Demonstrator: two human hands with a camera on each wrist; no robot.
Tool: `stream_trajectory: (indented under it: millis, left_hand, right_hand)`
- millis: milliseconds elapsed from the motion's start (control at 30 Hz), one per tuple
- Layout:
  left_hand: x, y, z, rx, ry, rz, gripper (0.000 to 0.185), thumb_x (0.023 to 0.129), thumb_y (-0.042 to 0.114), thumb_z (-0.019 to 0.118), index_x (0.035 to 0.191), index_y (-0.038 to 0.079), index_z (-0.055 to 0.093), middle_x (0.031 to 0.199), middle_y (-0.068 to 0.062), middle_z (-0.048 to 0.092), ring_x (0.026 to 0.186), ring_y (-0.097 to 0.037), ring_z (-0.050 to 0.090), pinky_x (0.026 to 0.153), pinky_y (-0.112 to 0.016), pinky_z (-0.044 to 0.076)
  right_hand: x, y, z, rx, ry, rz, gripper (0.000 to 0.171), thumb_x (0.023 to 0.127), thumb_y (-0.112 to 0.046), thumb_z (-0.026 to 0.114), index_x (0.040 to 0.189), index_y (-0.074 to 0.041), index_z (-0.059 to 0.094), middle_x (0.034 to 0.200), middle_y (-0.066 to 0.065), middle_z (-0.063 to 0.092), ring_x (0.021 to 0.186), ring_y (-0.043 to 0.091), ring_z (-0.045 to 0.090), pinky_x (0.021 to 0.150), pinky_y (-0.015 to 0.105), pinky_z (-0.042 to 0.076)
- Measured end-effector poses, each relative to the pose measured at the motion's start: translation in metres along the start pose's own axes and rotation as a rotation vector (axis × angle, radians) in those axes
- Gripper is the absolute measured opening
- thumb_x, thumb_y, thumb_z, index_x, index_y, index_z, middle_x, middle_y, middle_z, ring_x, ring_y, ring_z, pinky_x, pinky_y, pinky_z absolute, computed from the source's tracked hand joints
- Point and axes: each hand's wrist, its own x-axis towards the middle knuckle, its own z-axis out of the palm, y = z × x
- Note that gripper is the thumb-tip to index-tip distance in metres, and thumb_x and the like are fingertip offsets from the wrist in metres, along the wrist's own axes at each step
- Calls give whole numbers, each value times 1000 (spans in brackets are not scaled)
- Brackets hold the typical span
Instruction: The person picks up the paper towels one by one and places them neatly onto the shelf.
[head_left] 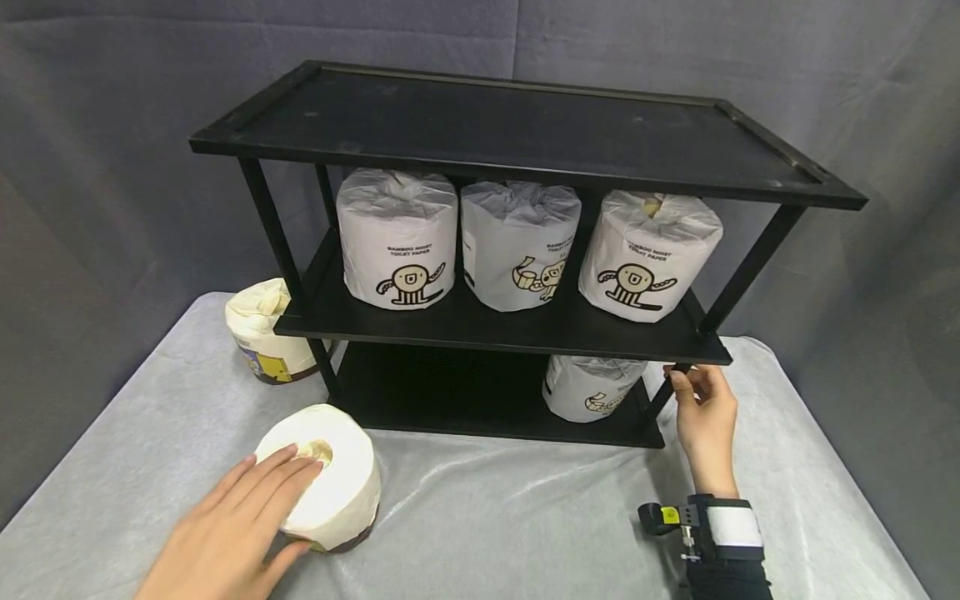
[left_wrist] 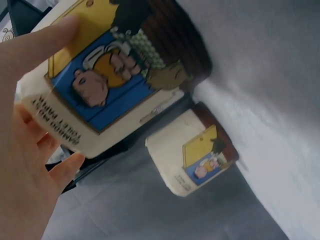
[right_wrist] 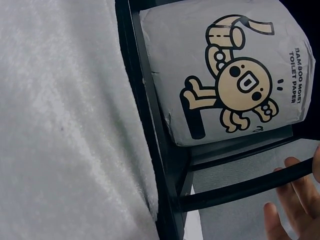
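Note:
My left hand (head_left: 236, 521) holds a cream-wrapped toilet roll (head_left: 347, 479) in front of the shelf's left end. Its fingers lie over the roll's top near the core hole, and the thumb presses the side. The left wrist view shows that roll's printed cartoon label (left_wrist: 115, 75). At the right, my right hand (head_left: 708, 417) pinches the lower front post (head_left: 660, 398) of a black shelf rack (head_left: 510, 129). Beside that post, a white-wrapped toilet roll (head_left: 588, 390) stands on the bottom shelf; the right wrist view shows its printed figure (right_wrist: 240, 82).
Three white-wrapped rolls (head_left: 405, 242) stand in a row on the middle shelf, the right one tilted. Another cream roll (head_left: 273, 337) stands behind the rack's left front post. Pale cloth (head_left: 510, 517) covers the table, with a grey curtain (head_left: 420, 33) behind.

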Motion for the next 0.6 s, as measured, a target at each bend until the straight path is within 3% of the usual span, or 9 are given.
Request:
stream_trajectory:
  millis: [100,200,333,433,600]
  left_hand:
    - [1,-2,6,-17,11,33,71,80,51,59,128,0,49,128,-12,52,122,-26,42,111,-30,11]
    - [2,-2,9,-20,46,54,71,68,40,63,123,-2,50,124,-16,53,120,-28,43,111,-30,12]
    - [3,-1,11,-16,81,59,60,91,49,43,121,-2,52,120,-17,54,118,-29,45,111,-31,12]
    - [3,2,11,2,98,54,70,96,55,18,120,-1,54,118,-16,56,116,-29,46,111,-31,13]
    - [7,4,9,31,92,57,66,96,52,20,119,0,55,113,-15,58,111,-28,49,108,-36,18]
  right_hand:
    - [0,1,-1,5,-3,-4,17,90,-2,58,107,-1,60,90,15,65,77,-7,53,69,12,39]
    - [0,1,0,16,-6,-7,18,90,-2,58,108,0,60,91,16,65,78,-6,53,69,12,39]
    - [0,1,0,10,-4,1,18,91,-3,58,108,-1,60,92,16,65,78,-6,53,69,12,39]
    - [-1,2,1,7,-3,4,18,91,-4,58,108,-1,60,92,16,65,79,-4,54,70,12,39]
    - [0,1,0,-2,-5,13,18,91,-6,58,108,-1,60,92,15,65,82,6,59,72,13,39]
